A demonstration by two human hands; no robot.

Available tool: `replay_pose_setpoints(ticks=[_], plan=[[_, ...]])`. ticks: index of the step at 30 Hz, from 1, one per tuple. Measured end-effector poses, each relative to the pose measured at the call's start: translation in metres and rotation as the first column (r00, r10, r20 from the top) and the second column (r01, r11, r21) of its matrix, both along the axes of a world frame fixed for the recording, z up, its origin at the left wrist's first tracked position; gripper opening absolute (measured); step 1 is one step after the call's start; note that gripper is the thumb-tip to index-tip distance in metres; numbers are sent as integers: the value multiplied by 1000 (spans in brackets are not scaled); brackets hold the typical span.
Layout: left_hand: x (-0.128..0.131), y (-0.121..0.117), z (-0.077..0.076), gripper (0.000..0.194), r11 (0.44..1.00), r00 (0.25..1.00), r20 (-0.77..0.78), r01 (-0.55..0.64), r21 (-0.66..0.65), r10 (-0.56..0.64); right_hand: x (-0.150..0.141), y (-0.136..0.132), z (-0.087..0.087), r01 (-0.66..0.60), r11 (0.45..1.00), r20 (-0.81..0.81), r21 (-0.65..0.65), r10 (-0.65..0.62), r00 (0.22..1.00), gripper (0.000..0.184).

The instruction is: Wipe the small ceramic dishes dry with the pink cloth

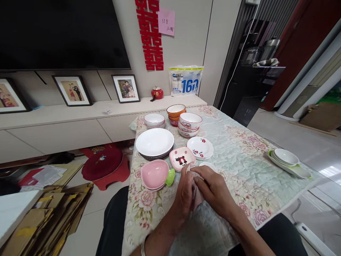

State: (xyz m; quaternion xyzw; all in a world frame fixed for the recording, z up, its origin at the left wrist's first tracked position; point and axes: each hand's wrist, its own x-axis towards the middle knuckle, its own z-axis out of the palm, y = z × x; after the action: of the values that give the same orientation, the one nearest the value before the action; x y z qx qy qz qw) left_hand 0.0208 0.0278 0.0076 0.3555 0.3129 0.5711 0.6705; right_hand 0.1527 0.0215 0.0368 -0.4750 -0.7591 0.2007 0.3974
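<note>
My left hand (184, 193) and my right hand (214, 188) are together over the near part of the table, both closed on a pale, pinkish cloth (197, 200). Whether anything is wrapped inside it is hidden by my fingers. Just beyond my fingertips lies a pink square cat plate (182, 158). A small white dish (208, 165) shows partly behind my right hand. To the left sits a pink bowl (156, 174) with a green leaf-shaped handle. White plates with red flowers (200, 147) are stacked behind the small dish.
Farther back stand a large white plate (155, 141) on dark ones, white bowls (154, 120), orange bowls (176, 110) and red-rimmed bowls (190, 121). Small dishes (286, 156) sit near the right edge of the floral tablecloth (250, 167). A red stool (102, 165) and flattened cardboard (57, 209) are left.
</note>
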Motion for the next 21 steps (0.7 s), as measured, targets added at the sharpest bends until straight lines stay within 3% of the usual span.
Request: replay_pose_setpoints(ticks=[4,7,14,18,21], plan=[[2,-1,-4,57,987,979,-202,48,156,-15,12,-2,10,-134,967,-243,-218,79,967,25],[5,-1,-9,58,989,978,-205,72,131,-44,17,-4,13,-201,939,-321,-280,105,941,32],[2,0,-11,52,992,968,-249,-13,125,44,9,-6,13,-186,961,-12,-205,188,982,43],[2,2,-8,53,994,970,-243,29,103,-3,7,-7,10,-152,978,165,-141,175,971,36],[5,2,-7,54,998,988,-146,57,6,-56,9,-6,8,-108,991,194,-83,122,973,32]])
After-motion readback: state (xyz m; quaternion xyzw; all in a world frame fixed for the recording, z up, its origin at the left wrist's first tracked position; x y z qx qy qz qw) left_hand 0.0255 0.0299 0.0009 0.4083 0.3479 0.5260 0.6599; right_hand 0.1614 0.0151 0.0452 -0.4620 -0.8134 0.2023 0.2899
